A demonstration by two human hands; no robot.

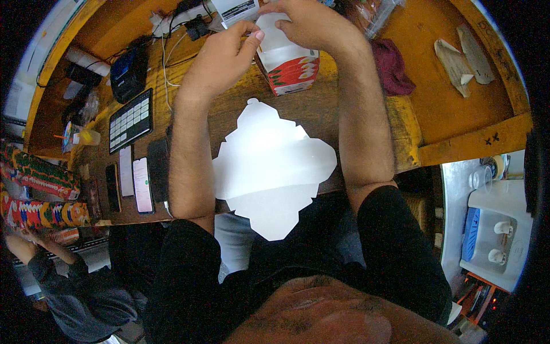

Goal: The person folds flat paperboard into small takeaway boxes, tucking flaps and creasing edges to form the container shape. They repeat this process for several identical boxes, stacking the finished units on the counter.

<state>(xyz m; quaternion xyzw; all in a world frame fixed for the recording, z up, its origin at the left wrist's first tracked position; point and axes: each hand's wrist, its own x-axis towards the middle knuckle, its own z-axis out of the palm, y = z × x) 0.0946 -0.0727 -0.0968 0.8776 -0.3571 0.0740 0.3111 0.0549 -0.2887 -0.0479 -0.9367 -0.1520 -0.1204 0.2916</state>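
Observation:
A red and white folding carton stands near the far edge of the wooden table, its white inner flap raised. My left hand is closed at the flap's left edge, thumb and forefinger pinched together. My right hand curls over the flap's top right, thumb on the white inner side and forefinger along the top. Between my forearms, closer to me, lies a flat white carton blank with notched edges, its near end hanging over the table's front edge. No hand touches this blank.
On the left are a tablet, a lit phone, a dark phone and a black device. Patterned carton stacks and a co-worker's sleeve lie further left. A maroon cloth is right; a sink is beyond.

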